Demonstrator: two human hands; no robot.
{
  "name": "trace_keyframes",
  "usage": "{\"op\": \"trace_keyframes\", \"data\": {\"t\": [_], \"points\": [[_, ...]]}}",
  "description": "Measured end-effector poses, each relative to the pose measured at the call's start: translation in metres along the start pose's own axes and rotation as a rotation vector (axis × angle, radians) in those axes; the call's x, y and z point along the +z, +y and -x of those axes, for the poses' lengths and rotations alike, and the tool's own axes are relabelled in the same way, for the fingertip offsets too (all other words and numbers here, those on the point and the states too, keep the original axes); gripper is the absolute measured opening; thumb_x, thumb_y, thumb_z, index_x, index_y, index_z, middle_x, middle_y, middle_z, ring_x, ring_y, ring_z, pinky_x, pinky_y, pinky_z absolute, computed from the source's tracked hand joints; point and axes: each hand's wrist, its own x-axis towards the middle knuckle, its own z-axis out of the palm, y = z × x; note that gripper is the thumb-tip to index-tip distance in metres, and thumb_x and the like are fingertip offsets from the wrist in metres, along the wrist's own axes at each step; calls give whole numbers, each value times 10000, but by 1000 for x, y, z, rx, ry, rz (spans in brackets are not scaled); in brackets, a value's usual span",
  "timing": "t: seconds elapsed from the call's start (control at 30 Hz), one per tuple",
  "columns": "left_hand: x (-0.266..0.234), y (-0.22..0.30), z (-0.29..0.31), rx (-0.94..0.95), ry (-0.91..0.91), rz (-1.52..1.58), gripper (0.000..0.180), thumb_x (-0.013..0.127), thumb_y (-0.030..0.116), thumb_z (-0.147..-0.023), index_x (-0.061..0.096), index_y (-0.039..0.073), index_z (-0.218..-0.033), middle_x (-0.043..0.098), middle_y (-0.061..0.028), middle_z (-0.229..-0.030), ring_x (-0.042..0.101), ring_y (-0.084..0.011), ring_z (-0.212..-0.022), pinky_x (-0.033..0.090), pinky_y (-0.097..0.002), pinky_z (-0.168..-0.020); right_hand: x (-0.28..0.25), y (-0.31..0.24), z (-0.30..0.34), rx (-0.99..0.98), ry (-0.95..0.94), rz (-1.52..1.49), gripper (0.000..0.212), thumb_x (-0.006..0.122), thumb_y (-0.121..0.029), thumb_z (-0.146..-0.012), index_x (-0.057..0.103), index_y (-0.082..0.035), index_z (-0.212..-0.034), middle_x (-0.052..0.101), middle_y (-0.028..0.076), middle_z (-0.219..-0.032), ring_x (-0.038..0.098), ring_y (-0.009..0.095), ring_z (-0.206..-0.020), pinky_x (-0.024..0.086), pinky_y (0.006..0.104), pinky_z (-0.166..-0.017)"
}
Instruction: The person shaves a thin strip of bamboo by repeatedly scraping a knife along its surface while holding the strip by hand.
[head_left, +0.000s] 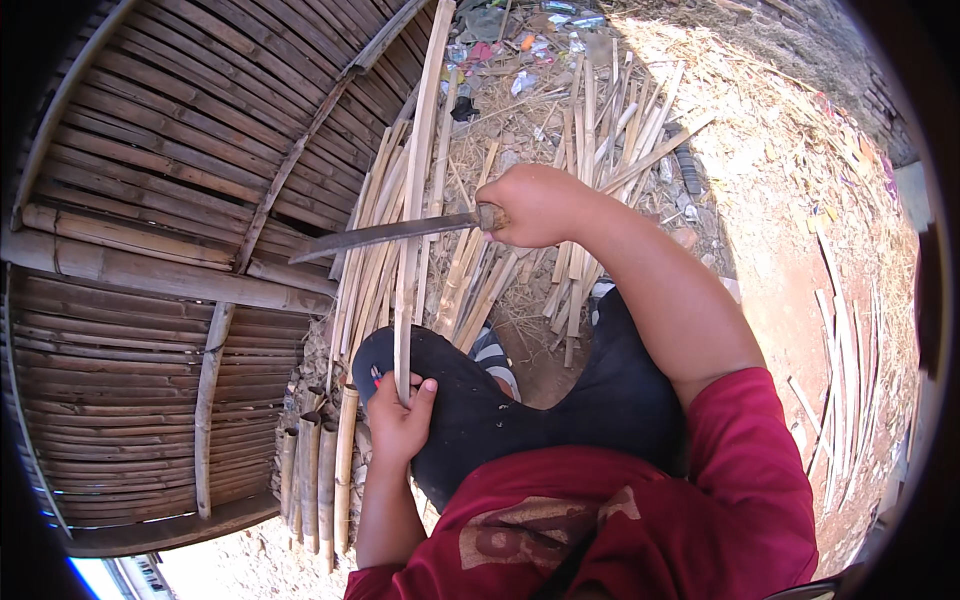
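Note:
My left hand [397,418] is closed around the near end of a long, pale bamboo strip [414,200], beside my left knee. From there the strip runs away from me to the top of the view. My right hand [535,205] grips the wooden handle of a machete [390,233], its fingers wrapped round it. The long dark blade points left and crosses the strip; whether it touches the strip I cannot tell. Many split bamboo strips [470,265] lie on the ground beyond my knees.
A slatted bamboo wall [150,200] stands close on my left, with several thick bamboo poles [328,480] upright near its foot. More split strips [590,130] lie ahead, and a separate bundle [842,380] lies at the right. Litter [525,45] and straw [740,90] cover the far ground.

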Motion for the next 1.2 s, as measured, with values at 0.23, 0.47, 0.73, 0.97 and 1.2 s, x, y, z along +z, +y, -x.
{"op": "trace_keyframes", "data": {"t": [0.23,0.47,0.73,0.97,1.2], "points": [[-3,3,0,46,-18,-65,297,811,232,-905,636,0,-967,515,2,-590,482,-82,-545,407,-277,-528,-24,36,-3,200,13,-59,394,796,-329,-828,739,-114,-1152,735,188,-961,708,390,-996,554,498,-870],[-2,7,-2,65,-40,-49,274,804,209,-909,639,-4,-959,506,7,-586,477,-77,-539,411,-271,-525,-18,27,8,108,133,13,312,813,-321,-816,700,-60,-943,707,195,-837,693,421,-863,534,520,-770],[-6,10,5,57,-29,-64,271,805,208,-910,643,-3,-962,506,11,-586,479,-79,-537,408,-276,-522,-17,16,1,25,26,-24,302,807,-336,-825,705,-72,-931,712,171,-823,697,409,-860,539,508,-758],[-5,18,0,38,-72,-77,265,795,215,-916,644,-1,-948,575,2,-664,511,-75,-613,432,-271,-568,-19,71,15,308,543,-60,352,792,-369,-849,703,-48,-961,715,190,-836,699,419,-864,546,496,-776],[-3,11,-5,50,-65,-76,264,802,211,-908,646,0,-939,555,5,-641,500,-70,-593,425,-268,-556,-22,-3,11,-3,-11,105,303,784,-331,-819,716,-83,-979,716,189,-867,703,402,-891,549,516,-786]]}}
